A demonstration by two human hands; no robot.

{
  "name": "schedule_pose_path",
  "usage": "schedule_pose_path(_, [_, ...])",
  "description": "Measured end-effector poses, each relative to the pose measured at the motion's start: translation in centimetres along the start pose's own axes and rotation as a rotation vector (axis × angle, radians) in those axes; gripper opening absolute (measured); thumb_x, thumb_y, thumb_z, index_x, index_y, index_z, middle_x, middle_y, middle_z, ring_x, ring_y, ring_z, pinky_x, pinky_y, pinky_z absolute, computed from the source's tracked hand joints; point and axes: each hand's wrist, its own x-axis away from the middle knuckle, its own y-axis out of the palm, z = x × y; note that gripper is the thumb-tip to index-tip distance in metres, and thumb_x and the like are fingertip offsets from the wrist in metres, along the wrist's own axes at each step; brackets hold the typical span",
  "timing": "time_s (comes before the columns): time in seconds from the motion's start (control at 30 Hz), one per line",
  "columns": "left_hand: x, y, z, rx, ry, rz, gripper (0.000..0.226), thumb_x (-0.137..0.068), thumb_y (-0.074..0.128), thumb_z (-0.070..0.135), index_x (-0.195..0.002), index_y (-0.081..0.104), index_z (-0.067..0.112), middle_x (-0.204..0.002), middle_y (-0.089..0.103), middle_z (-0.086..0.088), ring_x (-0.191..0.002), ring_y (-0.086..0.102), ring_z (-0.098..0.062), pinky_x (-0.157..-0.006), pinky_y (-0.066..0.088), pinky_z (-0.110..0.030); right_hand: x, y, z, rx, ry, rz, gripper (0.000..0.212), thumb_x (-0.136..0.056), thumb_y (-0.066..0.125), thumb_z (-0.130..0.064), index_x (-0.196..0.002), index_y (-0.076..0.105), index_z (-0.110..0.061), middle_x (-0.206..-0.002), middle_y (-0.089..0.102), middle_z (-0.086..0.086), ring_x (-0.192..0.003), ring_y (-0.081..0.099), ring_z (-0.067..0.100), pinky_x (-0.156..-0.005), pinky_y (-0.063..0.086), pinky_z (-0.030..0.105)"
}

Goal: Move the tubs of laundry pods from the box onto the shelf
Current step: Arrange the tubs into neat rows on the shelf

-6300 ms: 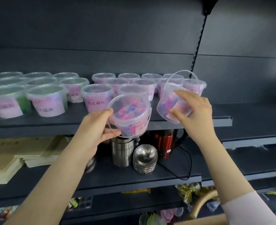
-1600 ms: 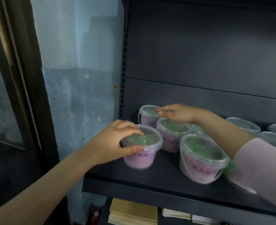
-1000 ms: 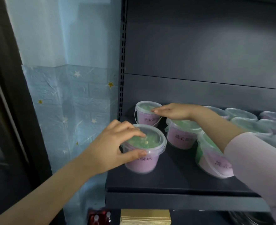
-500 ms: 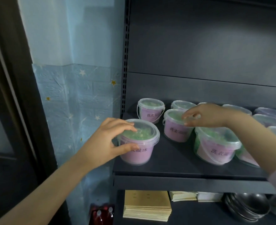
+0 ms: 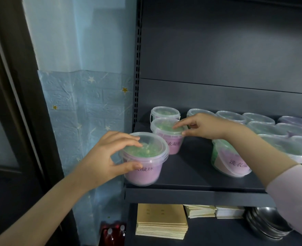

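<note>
Tubs of clear plastic with pink labels and green pods under snap lids stand on the dark shelf [image 5: 191, 176]. At the left, the left hand [image 5: 107, 157] grips the front tub [image 5: 144, 160], fingertips spread on its lid and thumb pressed to its wall; this tub sits at the shelf's front-left corner, its base right at the front edge and close to the slotted upright [image 5: 137, 68]. Just behind and to its right, the second tub [image 5: 168, 139] stands in front of the back tub [image 5: 165, 112]; the right hand [image 5: 203, 126] pinches its lid rim, forefinger on top and thumb at the edge. Half a second ago this tub stood farther right, nearly against the tilted tub [image 5: 230, 162]; now it is near the front tub and a wide strip of bare shelf lies between it and the tilted one. The left hand's hold on the front tub is unchanged. Further right, more tubs [image 5: 260, 119] fill the shelf in rows to the frame edge, partly hidden by the right forearm. Bare shelf runs along the front edge between the front tub and the tilted tub.
</note>
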Motion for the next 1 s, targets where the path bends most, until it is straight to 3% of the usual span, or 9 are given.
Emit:
schedule_pose_path(0.07, [0.1,0.1,0.0,0.0,0.0,0.0,0.043,-0.076,0.061,0.07,-0.114,0.06,0.048,-0.127,0.056,0.026,-0.125,0.047,-0.014,-0.106,0.03,-0.018,-0.2,-0.2,0.3,0.035,0.026,0.007,0.035,-0.094,0.061,-0.028,-0.127,0.061,-0.038,-0.128,0.061,0.01,-0.113,0.058,0.023,-0.101,0.044,0.038])
schedule_pose_path(0.17, [0.2,0.0,0.0,-0.002,0.003,-0.009,0.045,-0.078,0.06,0.07,-0.116,0.059,0.047,-0.129,0.055,0.025,-0.126,0.046,-0.013,-0.107,0.029,-0.018,-0.1,-0.5,0.5,0.059,0.025,0.0,0.035,-0.094,0.061,-0.023,-0.126,0.06,-0.038,-0.108,0.062,-0.011,-0.087,0.053,0.006,-0.08,0.039,0.014])
schedule_pose_path(0.3, [0.5,-0.2,-0.1,-0.002,0.011,-0.05,0.043,-0.085,0.054,0.065,-0.124,0.057,0.045,-0.135,0.051,0.026,-0.132,0.042,-0.012,-0.109,0.027,-0.019,-0.4,-0.3,0.7,0.02,0.023,-0.024,0.035,-0.097,0.056,-0.013,-0.128,0.058,-0.029,-0.124,0.057,-0.019,-0.105,0.052,-0.01,-0.09,0.035,0.008])
schedule_pose_path(0.4, [0.5,-0.2,0.1,-0.003,0.002,-0.079,0.042,-0.089,0.05,0.063,-0.127,0.054,0.047,-0.139,0.048,0.028,-0.136,0.038,-0.01,-0.11,0.028,-0.022,-0.6,-0.1,0.7,0.022,0.027,-0.013,0.033,-0.099,0.052,-0.011,-0.129,0.057,-0.026,-0.105,0.054,-0.028,-0.078,0.048,-0.03,-0.07,0.034,-0.004])
schedule_pose_path(0.5, [0.1,0.2,0.7,-0.012,-0.003,-0.081,0.042,-0.087,0.05,0.064,-0.126,0.054,0.048,-0.137,0.048,0.028,-0.135,0.038,-0.009,-0.109,0.027,-0.019,0.1,-0.1,0.1,0.086,0.029,0.023,0.04,-0.098,0.054,-0.021,-0.137,0.051,-0.031,-0.099,0.049,-0.032,-0.082,0.051,-0.019,-0.072,0.036,0.002])
schedule_pose_path(0.6, [-0.3,1.1,1.3,-0.026,0.01,-0.077,0.045,-0.086,0.051,0.063,-0.126,0.056,0.043,-0.136,0.049,0.028,-0.133,0.038,-0.007,-0.109,0.025,-0.014,1.9,-0.4,0.3,0.085,0.008,0.079,0.047,-0.097,0.057,-0.027,-0.141,0.045,-0.037,-0.132,0.051,-0.022,-0.115,0.053,0.004,-0.099,0.039,0.017])
schedule_pose_path(0.7, [-0.6,2.2,2.1,-0.031,0.014,-0.063,0.048,-0.086,0.051,0.065,-0.127,0.058,0.04,-0.135,0.048,0.029,-0.134,0.037,-0.005,-0.109,0.025,-0.014,5.1,-0.9,1.4,0.078,-0.037,0.141,0.041,-0.095,0.059,-0.03,-0.125,0.048,-0.055,-0.132,0.047,-0.031,-0.108,0.047,-0.018,-0.091,0.03,-0.002])
schedule_pose_path(0.77, [-1.0,3.0,2.8,-0.025,0.011,-0.055,0.048,-0.086,0.052,0.063,-0.126,0.059,0.039,-0.135,0.049,0.028,-0.134,0.037,-0.005,-0.109,0.025,-0.013,7.6,-1.1,2.5,0.136,-0.023,0.195,0.037,-0.093,0.06,-0.035,-0.118,0.049,-0.06,-0.123,0.05,-0.037,-0.103,0.049,-0.016,-0.085,0.028,-0.005])
schedule_pose_path(1.0, [-3.1,6.3,5.0,-0.042,-0.061,-0.04,0.052,-0.085,0.048,0.066,-0.129,0.056,0.039,-0.139,0.046,0.027,-0.136,0.031,0.003,-0.114,0.029,-0.03,13.0,-1.1,7.0,0.066,0.033,0.241,0.029,-0.086,0.052,-0.056,-0.113,0.061,-0.052,-0.121,0.056,-0.036,-0.115,0.049,-0.015,-0.104,0.037,0.02])
